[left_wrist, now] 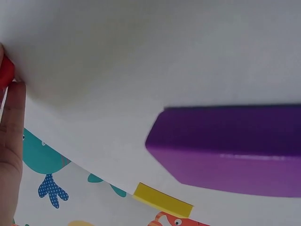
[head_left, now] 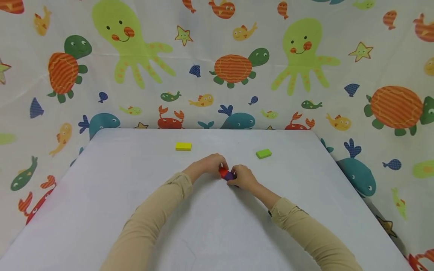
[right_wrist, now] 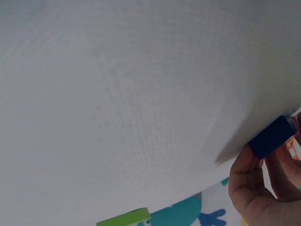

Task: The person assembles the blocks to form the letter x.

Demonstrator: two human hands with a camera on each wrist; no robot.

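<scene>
Near the middle of the white table, both hands meet over two small blocks held end to end. My left hand (head_left: pixel 212 164) pinches a red block (head_left: pixel 223 172), which shows at the left edge of the left wrist view (left_wrist: pixel 6 71). Between the thumb and fingers of my right hand (head_left: pixel 245 178) is a dark blue block (right_wrist: pixel 273 137), which looks purplish in the head view. Fingers cover parts of both blocks. A purple block (left_wrist: pixel 230 150) looms large in the left wrist view, close to that camera; the head view does not show it apart.
A yellow block (head_left: pixel 183 146) lies toward the back of the white table (head_left: pixel 101 180), left of the hands. To their right is a light green block (head_left: pixel 263 153). Behind the table's far edge hangs a cloth (head_left: pixel 203 49) printed with sea animals.
</scene>
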